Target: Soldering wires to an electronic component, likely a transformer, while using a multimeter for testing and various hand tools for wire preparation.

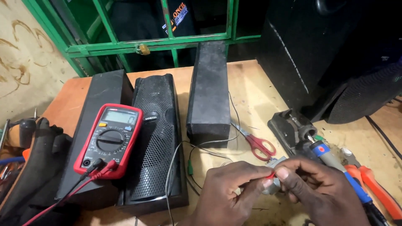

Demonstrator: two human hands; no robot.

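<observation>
My left hand and my right hand meet low in the view, fingertips pinched together on a small red wire end. A small grey part shows just behind the fingertips; what holds it is unclear. Thin grey cables run from the hands toward the black speakers. A red multimeter lies on top of a black speaker, with red and black leads plugged in.
A mesh-fronted speaker and a third black speaker lie on the wooden table. Red-handled scissors, a blue-handled soldering iron on a black stand and orange pliers sit to the right. A green metal grille stands behind.
</observation>
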